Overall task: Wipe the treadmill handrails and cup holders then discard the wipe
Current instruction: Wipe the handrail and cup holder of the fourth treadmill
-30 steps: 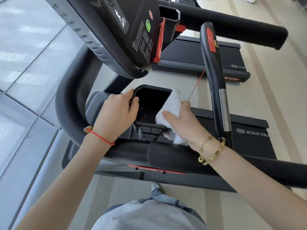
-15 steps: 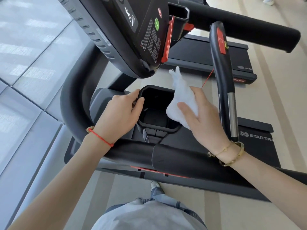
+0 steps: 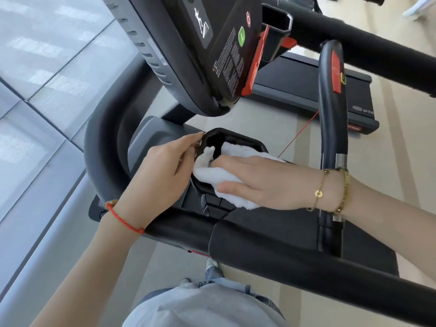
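A black cup holder (image 3: 245, 140) sits below the treadmill console. My right hand (image 3: 266, 180) lies flat across it, pressing a white wipe (image 3: 212, 174) onto its rim and into the opening. Most of the holder's inside is hidden by the wipe and hand. My left hand (image 3: 160, 173) grips the holder's left rim, fingers curled over the edge beside the wipe. The thick black handrail (image 3: 259, 249) runs across just below both wrists.
The console (image 3: 212, 55) overhangs the cup holder from above. An upright black grip bar (image 3: 332, 114) with a red strip stands right of my right wrist. A thin red safety cord (image 3: 299, 133) slants behind the holder. Another treadmill deck (image 3: 306, 90) lies beyond. Grey floor panels lie at left.
My right hand has swung from the holder's right side, through a raised position, down and left across the opening, pressing the wipe onto the rim. The left hand stays on the left rim.
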Tool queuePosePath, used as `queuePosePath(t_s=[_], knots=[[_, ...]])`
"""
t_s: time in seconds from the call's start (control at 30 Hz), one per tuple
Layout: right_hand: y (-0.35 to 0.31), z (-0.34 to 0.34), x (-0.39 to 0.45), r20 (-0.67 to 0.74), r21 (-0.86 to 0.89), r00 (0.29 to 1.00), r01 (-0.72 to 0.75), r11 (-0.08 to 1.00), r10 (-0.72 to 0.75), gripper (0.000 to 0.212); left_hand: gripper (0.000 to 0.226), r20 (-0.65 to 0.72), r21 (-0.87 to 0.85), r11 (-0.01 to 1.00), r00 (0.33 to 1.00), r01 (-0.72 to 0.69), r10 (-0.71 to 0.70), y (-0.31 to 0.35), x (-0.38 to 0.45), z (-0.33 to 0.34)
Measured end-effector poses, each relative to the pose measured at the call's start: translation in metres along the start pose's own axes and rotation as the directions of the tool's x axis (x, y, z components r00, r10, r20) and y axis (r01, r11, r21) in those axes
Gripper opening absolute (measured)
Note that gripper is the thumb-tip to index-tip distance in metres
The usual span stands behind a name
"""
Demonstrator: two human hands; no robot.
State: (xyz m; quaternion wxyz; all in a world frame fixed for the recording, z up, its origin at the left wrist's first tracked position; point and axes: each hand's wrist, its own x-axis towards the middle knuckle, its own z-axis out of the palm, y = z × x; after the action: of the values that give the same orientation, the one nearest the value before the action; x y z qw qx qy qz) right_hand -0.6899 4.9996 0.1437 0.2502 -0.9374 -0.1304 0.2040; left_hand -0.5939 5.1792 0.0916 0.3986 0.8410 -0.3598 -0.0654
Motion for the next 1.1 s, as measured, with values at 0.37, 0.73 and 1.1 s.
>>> queuePosePath(t_s=[0.37,0.73,1.1], knots=[[0.026,-0.001,0.046,0.323,-0.307,0.942,0.012,0.952,0.092,0.034,0.043,0.048,0.033,0.998,0.998,0.046,-0.047,0.012,-0.003,-0.004],[0.032,-0.009,0.034,0.273,-0.488,0.961,0.175,0.855,-0.041,0.03,0.043,0.066,0.122,0.992,0.997,0.035,-0.043,0.011,-0.003,-0.006],[0.028,-0.014,-0.02,-0.176,-0.346,0.967,0.113,0.931,-0.183,0.03,0.052,0.108,0.229,0.974,0.994,0.004,-0.029,0.012,-0.003,-0.003]])
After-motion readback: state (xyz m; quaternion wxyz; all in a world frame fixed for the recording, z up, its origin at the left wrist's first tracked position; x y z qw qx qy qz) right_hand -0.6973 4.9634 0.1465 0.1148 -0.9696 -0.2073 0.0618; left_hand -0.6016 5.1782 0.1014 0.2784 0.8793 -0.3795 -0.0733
